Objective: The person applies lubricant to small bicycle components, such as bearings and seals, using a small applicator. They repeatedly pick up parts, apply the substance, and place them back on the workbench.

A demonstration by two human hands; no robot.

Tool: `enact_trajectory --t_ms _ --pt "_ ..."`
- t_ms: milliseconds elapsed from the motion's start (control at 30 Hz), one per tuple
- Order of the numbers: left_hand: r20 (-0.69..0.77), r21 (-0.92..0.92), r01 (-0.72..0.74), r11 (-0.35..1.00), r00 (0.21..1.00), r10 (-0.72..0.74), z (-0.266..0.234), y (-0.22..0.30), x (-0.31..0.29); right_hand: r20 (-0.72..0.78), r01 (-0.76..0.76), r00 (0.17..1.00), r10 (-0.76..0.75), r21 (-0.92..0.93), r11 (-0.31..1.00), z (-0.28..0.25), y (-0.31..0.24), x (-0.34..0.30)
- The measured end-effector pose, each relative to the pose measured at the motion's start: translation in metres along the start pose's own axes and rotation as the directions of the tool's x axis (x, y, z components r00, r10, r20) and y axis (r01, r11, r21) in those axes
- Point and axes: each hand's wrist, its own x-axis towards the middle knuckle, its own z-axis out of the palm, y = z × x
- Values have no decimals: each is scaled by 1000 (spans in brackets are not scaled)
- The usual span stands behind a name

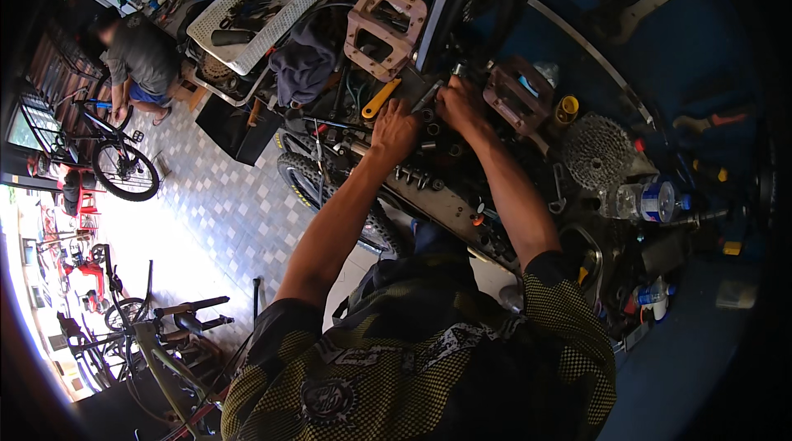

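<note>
My left hand (396,131) reaches over the cluttered workbench, fingers stretched forward and a little apart, beside a yellow-handled tool (381,99). I see nothing held in it. My right hand (460,103) is closed, with its fingertips mostly hidden. A short grey metal bar (427,97) lies between the hands, at the right fingers; I cannot tell whether they grip it. Just beyond that hand is a small shiny metal cylinder (459,70). One flat pinkish bike pedal (384,30) sits beyond my left hand, another pedal (518,96) to the right of my right hand.
A white plastic basket (256,16) of tools stands at the far left, near a dark cloth (304,61). Rightward are a cassette (597,152), a plastic bottle (643,201) and a wall-hung wrench (660,4). Another person (144,53) crouches by a bike (124,169).
</note>
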Motion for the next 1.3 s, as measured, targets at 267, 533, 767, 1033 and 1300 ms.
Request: enact_trajectory --t_ms 267,533,767,1033,1300 --pt "-72 -226 83 971 992 -102 -3 -1 -2 550 -546 819 165 835 -75 -45 -1 -20" --pt "134 -958 199 208 948 -290 -76 46 -48 544 -464 839 -24 691 -554 -95 -73 -56" --pt "226 -973 228 -42 895 -384 -67 19 -101 486 -493 870 87 865 93 -116 -98 -65" --pt "319 -887 93 -453 832 -454 -75 -18 -198 394 -435 900 186 823 366 -105 -83 -86" --pt "364 -860 93 -502 800 -476 -55 -16 -257 189 -263 965 183 673 691 -109 -78 -80"
